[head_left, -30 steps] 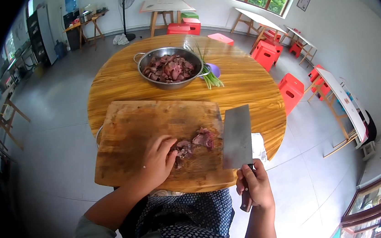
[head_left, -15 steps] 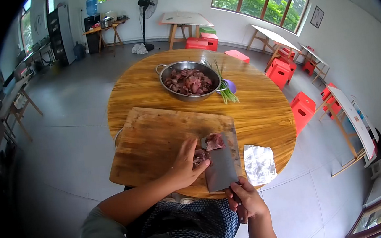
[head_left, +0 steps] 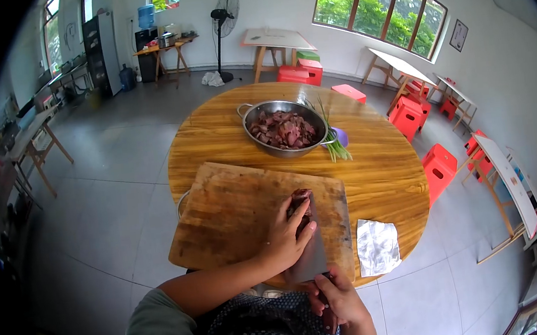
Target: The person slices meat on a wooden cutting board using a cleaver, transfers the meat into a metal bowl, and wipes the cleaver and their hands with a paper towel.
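Note:
On the wooden cutting board (head_left: 239,196), a dark reddish piece of meat (head_left: 302,196) lies under the fingers of my left hand (head_left: 286,235), which hold it from above and the side. My right hand (head_left: 340,297) is wrapped around the wooden handle of a cleaver (head_left: 311,261). Its broad blade points away from me and runs along the right side of the meat, close to my left fingertips. My fingers hide part of the meat and blade. Beyond the board, a two-handled metal pan (head_left: 271,153) holds a heap of cut meat.
All this stands on a round wooden table (head_left: 384,163). Green onions (head_left: 338,151) and a purple item (head_left: 342,136) lie beside the pan. A crumpled white sheet (head_left: 378,247) is right of the board. Red stools (head_left: 440,167) stand beyond the table's right edge.
My left hand has come over against the blade, and its fingers now cover meat that lay in separate pieces. The cleaver's face shows narrower. The whole view has shifted slightly.

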`<action>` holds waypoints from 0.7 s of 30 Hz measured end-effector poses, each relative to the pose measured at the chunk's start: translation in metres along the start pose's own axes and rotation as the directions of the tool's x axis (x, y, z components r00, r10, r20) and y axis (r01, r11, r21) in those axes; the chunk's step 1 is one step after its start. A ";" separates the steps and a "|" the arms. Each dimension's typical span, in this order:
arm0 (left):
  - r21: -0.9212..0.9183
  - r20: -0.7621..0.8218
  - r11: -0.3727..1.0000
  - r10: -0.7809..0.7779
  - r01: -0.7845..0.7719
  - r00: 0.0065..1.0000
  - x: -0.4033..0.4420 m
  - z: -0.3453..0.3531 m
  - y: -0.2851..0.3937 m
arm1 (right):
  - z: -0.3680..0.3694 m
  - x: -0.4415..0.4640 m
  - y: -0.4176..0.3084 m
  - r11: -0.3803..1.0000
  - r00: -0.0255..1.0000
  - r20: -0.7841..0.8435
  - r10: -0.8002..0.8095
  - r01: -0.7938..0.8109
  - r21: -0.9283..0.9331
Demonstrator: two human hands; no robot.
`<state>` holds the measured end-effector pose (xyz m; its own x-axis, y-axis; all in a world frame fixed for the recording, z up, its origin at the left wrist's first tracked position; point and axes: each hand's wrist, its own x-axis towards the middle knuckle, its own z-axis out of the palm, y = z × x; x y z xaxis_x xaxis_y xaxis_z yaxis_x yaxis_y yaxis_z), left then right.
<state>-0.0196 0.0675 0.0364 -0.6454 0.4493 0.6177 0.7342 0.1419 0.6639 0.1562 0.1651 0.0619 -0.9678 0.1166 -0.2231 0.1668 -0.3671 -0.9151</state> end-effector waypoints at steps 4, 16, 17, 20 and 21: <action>-0.042 -0.067 0.998 0.036 -0.039 0.997 0.036 0.005 -0.004 | -0.001 0.017 -0.023 0.998 0.999 -0.013 -0.041 0.042 0.040; -0.060 -0.294 0.977 0.177 -0.203 0.939 0.258 -0.017 -0.113 | 0.011 0.172 -0.151 0.964 0.970 -0.008 -0.243 0.241 -0.113; -0.058 -0.301 0.976 0.184 -0.211 0.936 0.264 -0.012 -0.148 | 0.009 0.169 -0.149 0.965 0.968 -0.070 -0.242 0.232 -0.126; 0.387 0.048 0.918 0.077 -0.090 0.996 0.266 0.003 -0.217 | -0.010 0.144 -0.129 0.971 0.953 -0.197 -0.230 0.210 -0.118; 0.422 0.076 0.905 0.014 -0.045 0.997 0.262 0.006 -0.222 | -0.016 0.130 -0.121 0.975 0.949 -0.226 -0.218 0.199 -0.103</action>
<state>-0.3506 0.1589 0.0488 -0.6169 0.5173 0.5931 0.7829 0.4806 0.3952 0.0136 0.2391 0.1383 -0.9124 0.3997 -0.0883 -0.0111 -0.2396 -0.9708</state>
